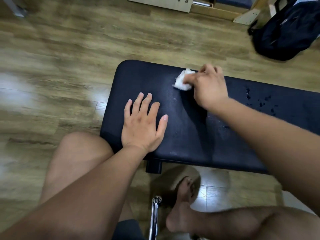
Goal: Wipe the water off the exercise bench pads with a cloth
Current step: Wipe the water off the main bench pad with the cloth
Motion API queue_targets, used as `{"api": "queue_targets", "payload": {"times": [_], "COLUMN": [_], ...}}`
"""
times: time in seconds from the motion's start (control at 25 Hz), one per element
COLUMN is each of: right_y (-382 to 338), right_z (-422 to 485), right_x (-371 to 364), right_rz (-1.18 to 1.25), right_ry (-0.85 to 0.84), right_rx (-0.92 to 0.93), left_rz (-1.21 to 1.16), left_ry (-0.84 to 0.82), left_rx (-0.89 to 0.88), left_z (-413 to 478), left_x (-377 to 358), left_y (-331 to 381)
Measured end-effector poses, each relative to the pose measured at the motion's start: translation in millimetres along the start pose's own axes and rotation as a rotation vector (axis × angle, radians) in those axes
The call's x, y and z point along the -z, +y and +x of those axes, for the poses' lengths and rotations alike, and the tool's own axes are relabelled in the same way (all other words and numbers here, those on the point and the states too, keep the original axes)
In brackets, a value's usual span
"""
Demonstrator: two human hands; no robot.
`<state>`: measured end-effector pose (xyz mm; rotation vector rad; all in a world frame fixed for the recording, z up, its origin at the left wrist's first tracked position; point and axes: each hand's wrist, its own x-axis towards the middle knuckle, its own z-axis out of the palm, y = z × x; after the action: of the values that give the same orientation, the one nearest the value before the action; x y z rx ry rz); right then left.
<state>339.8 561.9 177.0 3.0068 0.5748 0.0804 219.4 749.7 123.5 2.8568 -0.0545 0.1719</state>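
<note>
Task thing: the bench pad (181, 135), black and padded, runs from the middle of the view out toward 3 o'clock, where the frame edge cuts it off.
Cloth: a small white cloth (182, 80), bunched into a wad, lies on the pad's far edge, at about 1 o'clock from the view's centre.
Right hand: the right hand (209, 87) is curled over the wad, fingers pinching it and pressing it to the pad.
Left hand: the left hand (142, 125) lies flat on the pad's left end, at about 9 o'clock from the cloth hand. Its fingers are spread and it holds nothing; it looks to be bracing.
Done so far: the left end of the pad, around and between the hands, reads matte with only faint specks, so I judge it largely wiped.
Left to do: a cluster of water droplets (259, 101) sits at 3 o'clock of the right hand, well apart from the cloth, and a few fainter beads lie nearer the right forearm. That stretch looks unwiped, and the pad beyond the frame edge cannot be judged.
Progress: roughly midway, by my estimate.
Counts: one pad in view, one cloth and two hands. The droplets are too small and blurred for an exact count.
Surroundings: one dark backpack (284, 32) lies on the wooden floor (86, 49) at 1 o'clock. One chrome tube (155, 219) stands at 6 o'clock beside a foot in a slipper (183, 196).
</note>
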Motion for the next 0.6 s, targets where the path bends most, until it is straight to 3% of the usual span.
{"api": "queue_targets", "payload": {"times": [0.16,0.24,0.48,0.6], "right_y": [7,3,-50,-80], "right_z": [58,58,-82,-172], "right_x": [0,-1,-6,-5], "right_rz": [0.061,0.045,0.2,0.313], "right_ry": [-0.084,-0.087,0.011,-0.028], "right_rx": [-0.201,-0.204,0.036,0.162], "left_rz": [0.014,0.009,-0.035,-0.054], "left_ry": [-0.001,-0.001,0.003,0.008], "left_rx": [0.004,0.008,0.015,0.025], "left_z": [1,2,1,1], "left_x": [-1,0,2,2], "left_y": [-1,0,-1,0]}}
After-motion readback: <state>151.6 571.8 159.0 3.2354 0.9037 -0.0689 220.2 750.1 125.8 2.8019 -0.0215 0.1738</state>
